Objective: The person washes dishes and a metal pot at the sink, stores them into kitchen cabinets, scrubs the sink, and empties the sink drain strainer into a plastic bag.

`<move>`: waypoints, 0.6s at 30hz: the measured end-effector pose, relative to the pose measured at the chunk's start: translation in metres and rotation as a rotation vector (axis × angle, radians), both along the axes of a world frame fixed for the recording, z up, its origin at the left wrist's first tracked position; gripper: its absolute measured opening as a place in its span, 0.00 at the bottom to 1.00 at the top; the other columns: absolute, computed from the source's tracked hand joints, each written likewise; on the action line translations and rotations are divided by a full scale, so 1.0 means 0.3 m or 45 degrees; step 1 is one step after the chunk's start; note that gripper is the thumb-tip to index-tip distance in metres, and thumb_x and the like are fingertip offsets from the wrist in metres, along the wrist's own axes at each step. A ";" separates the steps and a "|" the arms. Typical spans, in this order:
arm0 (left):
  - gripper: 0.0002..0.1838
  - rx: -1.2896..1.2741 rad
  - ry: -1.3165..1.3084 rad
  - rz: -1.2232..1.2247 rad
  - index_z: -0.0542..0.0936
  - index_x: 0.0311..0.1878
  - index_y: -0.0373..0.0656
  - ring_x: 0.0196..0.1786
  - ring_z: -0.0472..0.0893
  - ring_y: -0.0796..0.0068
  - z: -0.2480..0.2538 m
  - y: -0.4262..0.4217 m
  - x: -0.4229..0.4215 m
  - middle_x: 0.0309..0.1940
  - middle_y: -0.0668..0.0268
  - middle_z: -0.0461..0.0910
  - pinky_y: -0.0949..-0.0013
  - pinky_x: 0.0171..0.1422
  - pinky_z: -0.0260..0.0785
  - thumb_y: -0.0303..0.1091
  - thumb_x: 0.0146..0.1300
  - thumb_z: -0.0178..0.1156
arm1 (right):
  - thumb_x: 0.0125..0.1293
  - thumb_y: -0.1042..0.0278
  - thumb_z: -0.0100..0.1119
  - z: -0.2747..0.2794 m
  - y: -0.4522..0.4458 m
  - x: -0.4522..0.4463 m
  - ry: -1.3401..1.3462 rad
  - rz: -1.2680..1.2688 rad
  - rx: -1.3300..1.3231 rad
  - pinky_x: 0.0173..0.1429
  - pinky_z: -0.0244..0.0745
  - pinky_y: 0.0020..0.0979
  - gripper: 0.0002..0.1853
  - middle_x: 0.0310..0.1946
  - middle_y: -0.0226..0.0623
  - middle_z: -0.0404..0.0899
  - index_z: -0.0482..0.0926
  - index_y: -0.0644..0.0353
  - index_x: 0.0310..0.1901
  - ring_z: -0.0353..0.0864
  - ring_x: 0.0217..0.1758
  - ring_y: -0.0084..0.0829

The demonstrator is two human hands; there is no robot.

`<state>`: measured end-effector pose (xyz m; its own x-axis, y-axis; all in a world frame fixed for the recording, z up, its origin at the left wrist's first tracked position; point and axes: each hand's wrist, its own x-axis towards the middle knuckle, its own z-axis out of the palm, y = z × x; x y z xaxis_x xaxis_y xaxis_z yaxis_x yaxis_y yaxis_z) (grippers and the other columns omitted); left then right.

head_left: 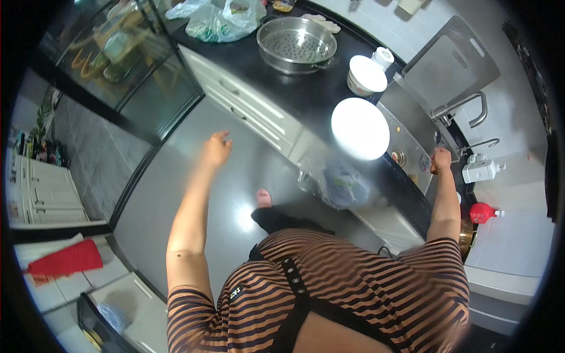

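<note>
Over the sink (412, 132), my right hand (441, 160) is closed round a brown-handled utensil (434, 169), whose type I cannot make out. A dark spoon-like head (437, 136) shows just beyond the fingers. My left hand (219, 148) hangs over the grey floor, fingers apart and slightly curled, holding nothing. A white plate (360, 128) lies at the counter edge beside the sink. Behind it stand white bowls (367, 75). Farther along the black counter is a steel steamer pot (297, 45) with a perforated base.
A faucet (465, 109) and a grey cutting board (451, 60) stand behind the sink. White (481, 171) and red (482, 213) bottles are at the right. A clear plastic bag (338, 183) hangs at the counter front. More plastic bags (226, 19) lie at the far end.
</note>
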<state>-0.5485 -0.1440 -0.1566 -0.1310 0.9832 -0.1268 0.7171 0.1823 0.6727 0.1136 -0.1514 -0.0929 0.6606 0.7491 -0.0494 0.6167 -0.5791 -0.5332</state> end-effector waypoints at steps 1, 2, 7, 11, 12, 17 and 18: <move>0.18 0.025 0.122 -0.099 0.73 0.48 0.41 0.41 0.77 0.63 -0.029 0.061 -0.006 0.43 0.55 0.75 0.66 0.48 0.68 0.31 0.51 0.55 | 0.54 0.69 0.47 -0.014 0.034 0.006 0.155 -0.048 0.103 0.24 0.66 0.28 0.09 0.16 0.38 0.73 0.72 0.63 0.22 0.72 0.17 0.29; 0.18 0.041 0.170 -0.146 0.73 0.48 0.41 0.42 0.77 0.63 -0.064 0.120 -0.010 0.44 0.55 0.74 0.65 0.49 0.68 0.31 0.51 0.55 | 0.54 0.69 0.47 -0.040 0.065 0.015 0.310 -0.093 0.206 0.24 0.67 0.28 0.08 0.16 0.37 0.73 0.71 0.63 0.23 0.71 0.18 0.29; 0.21 -0.145 0.365 -0.336 0.70 0.51 0.41 0.50 0.71 0.61 -0.142 0.363 0.018 0.50 0.55 0.69 0.64 0.55 0.63 0.31 0.51 0.55 | 0.53 0.72 0.46 -0.025 0.147 -0.075 1.028 -0.381 0.312 0.22 0.67 0.26 0.05 0.19 0.36 0.73 0.70 0.62 0.27 0.70 0.18 0.28; 0.20 -0.103 0.410 -0.441 0.69 0.50 0.39 0.52 0.69 0.58 -0.228 0.511 0.006 0.51 0.53 0.67 0.63 0.56 0.62 0.31 0.51 0.53 | 0.52 0.73 0.46 0.038 0.192 -0.157 1.312 -0.400 0.439 0.22 0.67 0.23 0.05 0.21 0.37 0.72 0.69 0.65 0.28 0.70 0.19 0.26; 0.21 -0.180 0.420 -0.438 0.69 0.51 0.40 0.54 0.68 0.59 -0.258 0.546 -0.002 0.53 0.54 0.66 0.64 0.58 0.60 0.31 0.51 0.54 | 0.51 0.74 0.47 0.068 0.197 -0.198 1.320 -0.389 0.431 0.22 0.68 0.23 0.04 0.21 0.37 0.72 0.69 0.65 0.27 0.71 0.19 0.25; 0.24 -0.377 0.579 -0.495 0.66 0.54 0.39 0.59 0.62 0.61 -0.322 0.703 -0.093 0.57 0.55 0.61 0.67 0.62 0.55 0.32 0.51 0.55 | 0.51 0.75 0.48 0.034 0.188 -0.209 1.275 -0.379 0.302 0.23 0.70 0.22 0.06 0.23 0.36 0.72 0.70 0.68 0.31 0.72 0.21 0.24; 0.25 -0.409 0.567 -0.481 0.65 0.54 0.38 0.60 0.62 0.62 -0.332 0.741 -0.117 0.58 0.55 0.60 0.67 0.63 0.55 0.33 0.50 0.55 | 0.52 0.75 0.49 0.037 0.171 -0.237 1.144 -0.378 0.323 0.23 0.71 0.20 0.07 0.23 0.36 0.73 0.70 0.69 0.33 0.72 0.21 0.24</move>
